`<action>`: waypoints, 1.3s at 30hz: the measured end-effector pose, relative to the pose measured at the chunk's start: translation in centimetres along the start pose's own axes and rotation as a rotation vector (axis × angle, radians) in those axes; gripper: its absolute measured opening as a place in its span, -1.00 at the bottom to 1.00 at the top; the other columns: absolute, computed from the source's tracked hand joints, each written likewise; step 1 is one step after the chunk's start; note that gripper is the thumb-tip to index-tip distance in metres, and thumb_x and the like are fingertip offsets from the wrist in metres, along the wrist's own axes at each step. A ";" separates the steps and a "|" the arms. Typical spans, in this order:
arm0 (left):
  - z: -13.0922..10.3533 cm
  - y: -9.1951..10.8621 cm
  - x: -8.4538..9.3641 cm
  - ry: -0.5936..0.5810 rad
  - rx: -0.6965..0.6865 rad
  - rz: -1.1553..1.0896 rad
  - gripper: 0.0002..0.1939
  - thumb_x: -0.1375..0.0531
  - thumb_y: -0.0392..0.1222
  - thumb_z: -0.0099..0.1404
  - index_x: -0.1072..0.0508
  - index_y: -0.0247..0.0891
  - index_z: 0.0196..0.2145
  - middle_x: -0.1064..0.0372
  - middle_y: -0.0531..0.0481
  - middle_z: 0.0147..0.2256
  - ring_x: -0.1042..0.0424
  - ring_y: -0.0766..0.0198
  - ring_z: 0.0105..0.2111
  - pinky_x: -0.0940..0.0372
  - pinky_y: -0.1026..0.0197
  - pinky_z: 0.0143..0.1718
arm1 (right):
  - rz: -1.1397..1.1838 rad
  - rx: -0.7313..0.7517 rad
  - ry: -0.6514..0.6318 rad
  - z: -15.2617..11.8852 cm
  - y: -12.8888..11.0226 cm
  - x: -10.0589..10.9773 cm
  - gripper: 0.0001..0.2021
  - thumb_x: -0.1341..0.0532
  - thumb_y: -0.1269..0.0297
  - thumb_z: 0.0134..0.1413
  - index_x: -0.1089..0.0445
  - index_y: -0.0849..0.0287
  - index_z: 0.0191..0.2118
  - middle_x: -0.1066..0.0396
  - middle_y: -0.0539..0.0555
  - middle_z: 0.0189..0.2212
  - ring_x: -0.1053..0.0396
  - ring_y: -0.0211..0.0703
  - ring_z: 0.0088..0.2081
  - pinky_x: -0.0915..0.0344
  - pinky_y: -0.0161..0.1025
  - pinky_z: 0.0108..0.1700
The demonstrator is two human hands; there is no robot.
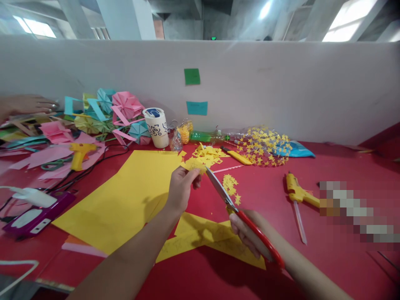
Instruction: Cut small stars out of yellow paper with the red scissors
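My left hand (182,185) pinches a small piece of yellow paper (196,165) above the red table. In my right hand (248,229) are scissors (258,237) with red handles, their blades pointing up and left to the edge of that piece. Just right of the blade tips lies a small heap of cut yellow paper stars (230,184). Yellow paper strips (200,233) with faint drawn outlines lie under my hands. Large yellow sheets (137,183) spread out to the left, and yellow scraps (209,155) are piled behind my left hand.
A yellow glue gun (296,189) lies right, another glue gun (80,155) left near a purple power strip (39,214). Behind stand a white cup (156,128), a green bottle (204,136) and a star-covered bundle (264,146). Another person's hand (29,104) rests by folded paper flowers (126,106).
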State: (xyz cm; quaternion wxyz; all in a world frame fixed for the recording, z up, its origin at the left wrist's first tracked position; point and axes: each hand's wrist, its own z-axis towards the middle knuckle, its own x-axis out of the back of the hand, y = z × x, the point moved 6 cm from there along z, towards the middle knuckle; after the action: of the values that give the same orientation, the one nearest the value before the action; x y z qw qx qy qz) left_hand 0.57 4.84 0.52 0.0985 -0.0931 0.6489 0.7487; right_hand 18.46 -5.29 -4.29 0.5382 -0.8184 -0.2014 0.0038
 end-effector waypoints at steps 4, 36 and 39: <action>0.1 -0.1 0.1 0.004 0.009 0.000 -0.77 -0.22 -0.20 0.15 -0.39 -0.29 -0.62 -0.31 0.08 -0.67 -0.25 0.42 -0.67 -0.14 0.32 -0.60 | -0.018 -0.001 0.022 -0.2 -0.4 0.0 -0.38 -0.13 -0.44 -0.08 -0.15 0.12 -0.52 -0.07 -0.18 -0.78 -0.02 -0.44 -0.79 0.07 -0.48 -0.78; -0.2 0.0 -0.9 -0.137 0.076 -0.131 -0.85 -0.23 -0.25 0.17 -0.43 -0.30 -0.53 -0.36 0.09 -0.61 -0.29 0.44 -0.64 -0.16 0.37 -0.62 | -0.053 0.069 -0.048 -0.6 -0.5 -0.3 -0.35 -0.02 -0.47 0.00 -0.12 0.12 -0.54 -0.08 -0.15 -0.77 -0.06 -0.42 -0.77 0.03 -0.46 -0.75; -0.1 -0.1 -0.8 -0.136 0.075 -0.130 -0.86 -0.24 -0.24 0.16 -0.44 -0.30 -0.53 -0.36 0.09 -0.61 -0.29 0.43 -0.64 -0.16 0.37 -0.63 | -0.032 0.034 -0.031 -0.2 0.2 -0.1 -0.35 -0.03 -0.47 -0.01 -0.16 0.13 -0.52 -0.12 -0.15 -0.77 -0.06 -0.43 -0.78 0.03 -0.48 -0.76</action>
State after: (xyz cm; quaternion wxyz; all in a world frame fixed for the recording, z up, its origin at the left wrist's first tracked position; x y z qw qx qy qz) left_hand 1.41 4.74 0.61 0.1942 -0.0802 0.6608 0.7206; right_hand 18.50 -5.50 -4.40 0.5490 -0.8055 -0.2227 0.0115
